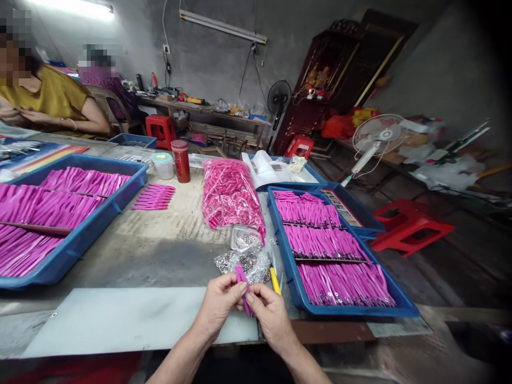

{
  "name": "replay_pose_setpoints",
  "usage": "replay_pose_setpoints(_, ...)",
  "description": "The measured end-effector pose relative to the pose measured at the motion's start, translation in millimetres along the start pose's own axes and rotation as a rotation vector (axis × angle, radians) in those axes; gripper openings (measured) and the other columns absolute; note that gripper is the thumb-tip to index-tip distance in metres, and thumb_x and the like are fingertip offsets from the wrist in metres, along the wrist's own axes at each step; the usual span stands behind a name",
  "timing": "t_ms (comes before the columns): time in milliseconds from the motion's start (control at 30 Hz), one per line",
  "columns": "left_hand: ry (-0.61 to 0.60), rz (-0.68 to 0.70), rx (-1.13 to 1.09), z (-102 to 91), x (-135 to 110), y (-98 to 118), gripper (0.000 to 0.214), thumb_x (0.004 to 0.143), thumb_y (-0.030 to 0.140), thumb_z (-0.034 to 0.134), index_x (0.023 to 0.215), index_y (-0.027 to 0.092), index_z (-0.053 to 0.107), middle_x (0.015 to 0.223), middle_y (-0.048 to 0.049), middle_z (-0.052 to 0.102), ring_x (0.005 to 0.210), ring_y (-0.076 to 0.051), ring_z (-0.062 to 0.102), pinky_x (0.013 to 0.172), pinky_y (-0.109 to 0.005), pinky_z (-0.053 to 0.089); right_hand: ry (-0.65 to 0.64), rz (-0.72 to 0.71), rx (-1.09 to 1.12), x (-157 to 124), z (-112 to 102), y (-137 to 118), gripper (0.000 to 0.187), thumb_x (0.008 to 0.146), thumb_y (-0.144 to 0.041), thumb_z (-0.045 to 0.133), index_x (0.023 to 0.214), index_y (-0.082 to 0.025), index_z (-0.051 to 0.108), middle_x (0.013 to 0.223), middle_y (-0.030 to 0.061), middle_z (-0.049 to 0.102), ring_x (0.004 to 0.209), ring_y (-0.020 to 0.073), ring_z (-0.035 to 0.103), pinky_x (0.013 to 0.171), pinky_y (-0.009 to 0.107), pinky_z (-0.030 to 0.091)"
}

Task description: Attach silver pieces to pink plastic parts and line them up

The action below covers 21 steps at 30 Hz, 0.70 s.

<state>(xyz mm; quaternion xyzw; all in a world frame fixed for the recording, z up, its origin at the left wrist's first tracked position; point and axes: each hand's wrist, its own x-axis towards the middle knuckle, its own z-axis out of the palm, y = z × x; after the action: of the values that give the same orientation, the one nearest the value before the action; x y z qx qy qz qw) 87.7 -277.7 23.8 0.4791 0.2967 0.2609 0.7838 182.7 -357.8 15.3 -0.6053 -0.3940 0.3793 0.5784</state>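
Note:
My left hand [224,300] is closed, its thumb and fingers pinching a slim pink two-pronged piece [239,273] over the table's front edge. The thumb and fingers of my right hand [269,314] pinch the same piece at its lower half. Its exact kind is not clear, and my fingertips cover its middle. Just beyond my hands lies a clear plastic bag [256,264] with small shiny metal parts [224,262] around it. A yellow-handled tool [274,281] lies right of my hands. Beneath my left hand is a pale flat sheet [132,317].
Blue trays [298,288] [60,269] of similar pink pieces flank the table. A bag of pink parts [232,194], a red jar [181,162], a lidded tub [163,166] and a row of pink pieces [154,197] stand farther back. Another person [60,101] sits at left.

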Motion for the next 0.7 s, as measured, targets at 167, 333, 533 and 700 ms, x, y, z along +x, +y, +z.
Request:
replay_pose_setpoints(167,-0.005,-0.005,0.003,0.2,0.8,-1.4,0.027,0.059,0.037,0.067,0.063,0.012,0.057,0.048,0.0037,0.051,0.044,-0.006,0.043,0.045,-0.018,0.036,-0.006,0.007,0.004,-1.3,1.1,2.0,0.022,0.077,-0.034,0.052,0.068,-0.014,0.056,0.063,0.0019,0.057,0.060,0.0121,0.050,0.058,0.023,0.039)
replay_pose_setpoints(333,0.011,0.000,0.012,1.3,0.7,-0.7,0.028,0.057,0.038,0.068,0.061,0.012,0.058,0.048,0.0039,0.051,0.044,-0.006,0.043,0.045,-0.018,0.036,-0.004,0.004,-0.030,-1.4,1.4,1.6,0.024,0.077,-0.035,0.051,0.067,-0.015,0.056,0.062,0.0014,0.056,0.059,0.0117,0.049,0.056,0.023,0.038)
replay_pose_setpoints(533,0.007,0.006,0.030,2.2,0.6,-1.2,0.028,0.057,0.038,0.067,0.060,0.012,0.057,0.046,0.0042,0.049,0.043,-0.006,0.042,0.044,-0.019,0.036,-0.006,-0.022,-0.124,-0.8,-0.1,-1.3,0.024,0.079,-0.034,0.049,0.066,-0.015,0.056,0.061,0.0010,0.055,0.059,0.0115,0.048,0.056,0.022,0.038)
replay_pose_setpoints(700,0.006,0.000,0.047,1.2,1.5,-3.3,0.028,0.057,0.039,0.067,0.059,0.012,0.057,0.045,0.0040,0.049,0.043,-0.006,0.041,0.044,-0.019,0.035,-0.045,-0.039,-0.196,-0.7,-2.7,-1.5,0.024,0.081,-0.032,0.046,0.066,-0.015,0.057,0.062,0.0010,0.055,0.061,0.0118,0.048,0.058,0.022,0.038)
